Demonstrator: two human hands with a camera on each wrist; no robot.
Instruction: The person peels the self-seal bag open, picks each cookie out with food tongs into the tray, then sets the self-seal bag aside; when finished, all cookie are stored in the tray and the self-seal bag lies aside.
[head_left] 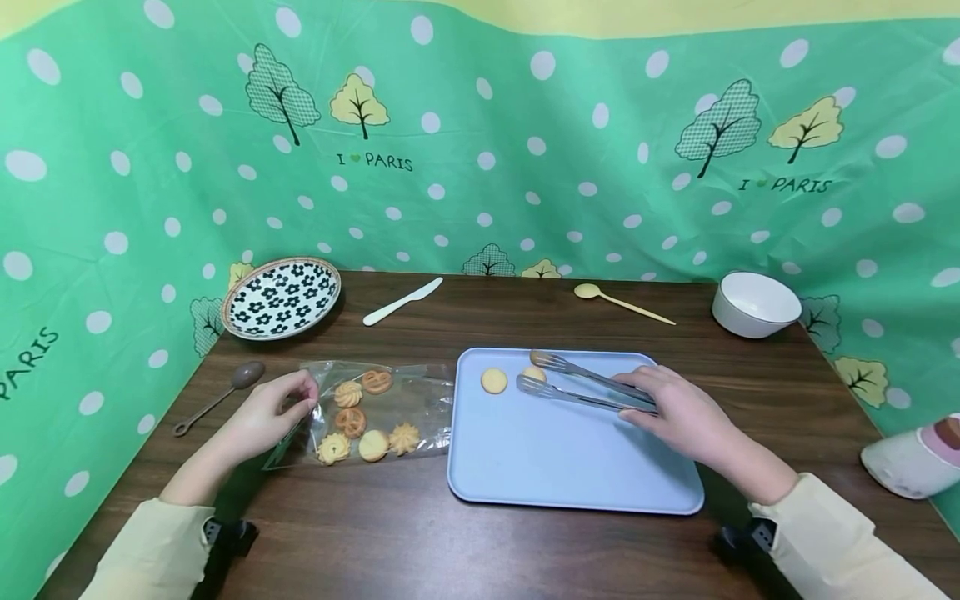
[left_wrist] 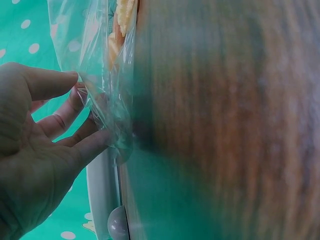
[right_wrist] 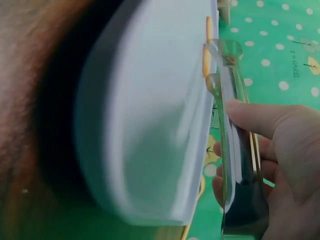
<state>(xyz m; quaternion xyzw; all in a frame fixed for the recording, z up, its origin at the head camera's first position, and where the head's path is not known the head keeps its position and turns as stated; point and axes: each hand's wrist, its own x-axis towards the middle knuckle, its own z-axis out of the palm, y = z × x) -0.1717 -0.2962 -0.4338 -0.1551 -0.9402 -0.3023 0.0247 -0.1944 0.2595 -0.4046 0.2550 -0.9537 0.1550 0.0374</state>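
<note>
My left hand (head_left: pixel 272 410) pinches the open left end of a clear plastic bag (head_left: pixel 431 398); the left wrist view shows the thumb and a fingertip on the film. Several cookies lie in the bag, including a pretzel-shaped one (head_left: pixel 377 382) and a star-shaped one (head_left: pixel 404 437). My right hand (head_left: pixel 678 410) holds metal tongs (right_wrist: pixel 240 145) over a light blue tray (head_left: pixel 555 467). The tongs' ends stand apart around a round cookie (head_left: pixel 533 374), which they partly hide; whether they touch it I cannot tell. Another round cookie (head_left: pixel 493 382) lies left of it on the tray.
A flower-patterned plate (head_left: pixel 282 298), a white knife (head_left: pixel 402 302), a yellow spoon (head_left: pixel 624 303) and a white bowl (head_left: pixel 757 305) stand along the back. A brown spoon (head_left: pixel 219 398) lies at left, beside my forearm. A white-and-pink container (head_left: pixel 911 462) is at the right edge.
</note>
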